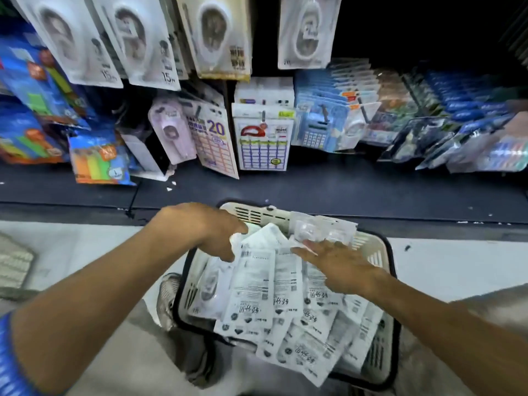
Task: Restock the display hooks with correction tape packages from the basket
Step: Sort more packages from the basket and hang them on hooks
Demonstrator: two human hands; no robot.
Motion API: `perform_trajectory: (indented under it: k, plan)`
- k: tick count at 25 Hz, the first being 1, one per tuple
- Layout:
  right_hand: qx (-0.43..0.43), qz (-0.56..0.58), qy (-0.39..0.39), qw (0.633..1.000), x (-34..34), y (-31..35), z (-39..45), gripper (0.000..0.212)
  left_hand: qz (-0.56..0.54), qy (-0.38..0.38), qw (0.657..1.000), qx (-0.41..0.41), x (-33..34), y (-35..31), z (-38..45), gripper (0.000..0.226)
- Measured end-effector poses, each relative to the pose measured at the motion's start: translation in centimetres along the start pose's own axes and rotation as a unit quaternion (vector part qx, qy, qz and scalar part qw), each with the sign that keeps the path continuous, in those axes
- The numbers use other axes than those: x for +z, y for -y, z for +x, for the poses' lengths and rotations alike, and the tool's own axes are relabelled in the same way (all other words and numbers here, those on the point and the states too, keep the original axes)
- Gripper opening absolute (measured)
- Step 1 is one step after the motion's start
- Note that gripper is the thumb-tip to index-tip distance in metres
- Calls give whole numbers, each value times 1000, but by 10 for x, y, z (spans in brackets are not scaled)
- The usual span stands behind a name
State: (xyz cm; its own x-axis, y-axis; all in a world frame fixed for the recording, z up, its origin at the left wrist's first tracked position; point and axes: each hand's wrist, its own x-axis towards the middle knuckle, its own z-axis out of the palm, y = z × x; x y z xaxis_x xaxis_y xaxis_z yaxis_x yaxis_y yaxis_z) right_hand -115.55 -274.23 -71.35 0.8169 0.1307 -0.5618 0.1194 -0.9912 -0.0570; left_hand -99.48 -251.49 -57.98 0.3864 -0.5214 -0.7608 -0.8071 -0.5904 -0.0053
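A cream basket [374, 252] with a black rim sits on the floor in front of me, heaped with several white correction tape packages [257, 292], mostly back side up. My left hand [211, 227] pinches the top edges of a fanned bunch of these packages at the basket's far left. My right hand [337, 261] lies on the pile with fingers spread, its fingertips touching a clear-blister package [320, 227] at the far side. Correction tape packages [137, 44] hang on display hooks at the top of the view.
A dark lower shelf [314, 187] runs across the middle, with hanging stationery above it: label sheets [263, 138], calculators [320, 130], blue pen packs [468, 110] at right, coloured sticky notes [94, 161] at left. My shoe [168, 298] stands left of the basket on pale floor.
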Motion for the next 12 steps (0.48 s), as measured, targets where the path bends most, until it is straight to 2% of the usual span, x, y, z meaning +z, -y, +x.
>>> perform_trajectory:
  k: [3, 7, 10, 12]
  plan:
    - [-104, -60, -52, 991, 36, 10, 0, 107, -16, -34, 999, 9, 19, -4, 2, 57]
    - [-141, -74, -131, 979, 27, 33, 22, 88, -24, -18, 999, 11, 30, -17, 5, 56]
    - [-214, -189, -167, 944, 20, 56, 39, 84, -42, -9, 999, 2, 30, -18, 4, 56]
    - [-252, -253, -191, 914, 25, 78, 44, 72, -51, -16, 999, -4, 26, -15, 4, 59]
